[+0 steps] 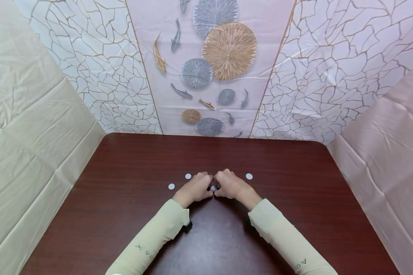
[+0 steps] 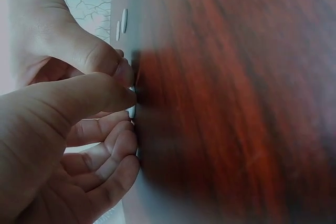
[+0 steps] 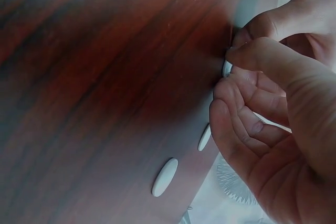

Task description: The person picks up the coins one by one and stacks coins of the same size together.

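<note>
Both hands meet around one small white disc [image 1: 213,188] lying at the middle of the dark wooden table. My left hand [image 1: 196,187] has its fingers curled, and in the left wrist view its thumb and index fingertip pinch the disc's edge [image 2: 132,110]. From the other side my right hand [image 1: 231,185] does the same, thumb and index finger at the white disc [image 3: 227,68] in the right wrist view. The two thumbs come close together at the near side. Fingers hide much of the disc.
Two more white discs, one nearer [image 1: 171,186] and one farther [image 1: 188,176], lie left of the hands. Another white disc [image 1: 249,176] is on the right. A patterned cloth [image 1: 210,95] hangs behind the table [image 1: 141,152], with pale cloth [image 1: 382,152] along both sides.
</note>
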`<state>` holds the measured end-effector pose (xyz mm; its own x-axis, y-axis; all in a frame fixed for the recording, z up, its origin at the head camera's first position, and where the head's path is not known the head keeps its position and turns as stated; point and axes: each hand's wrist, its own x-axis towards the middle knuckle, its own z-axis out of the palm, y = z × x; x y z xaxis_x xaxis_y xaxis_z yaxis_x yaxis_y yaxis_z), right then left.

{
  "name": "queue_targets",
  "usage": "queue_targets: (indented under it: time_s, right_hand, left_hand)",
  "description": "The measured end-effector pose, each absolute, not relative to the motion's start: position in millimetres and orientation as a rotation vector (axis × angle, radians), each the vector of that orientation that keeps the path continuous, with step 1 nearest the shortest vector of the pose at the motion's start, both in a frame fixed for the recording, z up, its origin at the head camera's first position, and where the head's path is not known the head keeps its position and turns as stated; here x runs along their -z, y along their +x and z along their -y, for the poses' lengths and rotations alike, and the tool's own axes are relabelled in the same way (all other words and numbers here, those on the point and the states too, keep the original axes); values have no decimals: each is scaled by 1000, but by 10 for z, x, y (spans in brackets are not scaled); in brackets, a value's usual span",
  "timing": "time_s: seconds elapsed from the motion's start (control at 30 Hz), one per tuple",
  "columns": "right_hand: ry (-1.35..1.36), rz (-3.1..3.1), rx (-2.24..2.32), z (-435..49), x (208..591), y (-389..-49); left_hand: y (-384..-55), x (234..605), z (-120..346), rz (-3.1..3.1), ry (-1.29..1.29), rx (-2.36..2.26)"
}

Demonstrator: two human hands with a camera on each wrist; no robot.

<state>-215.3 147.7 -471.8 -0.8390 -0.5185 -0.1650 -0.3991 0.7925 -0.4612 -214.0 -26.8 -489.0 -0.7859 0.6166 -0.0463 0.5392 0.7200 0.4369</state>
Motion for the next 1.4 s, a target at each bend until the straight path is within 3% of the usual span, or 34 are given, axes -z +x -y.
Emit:
queue_targets:
  time_s: [0.87, 1.4]
  right_hand:
    - [-969, -2740, 601, -1306, 4783, -1838]
    - [-975, -2736, 592, -1327, 4700, -1778]
  left_hand:
    - [-1815, 4967, 546, -2773, 1039, -654]
    - [-1685, 4976, 612, -2778, 1014, -689]
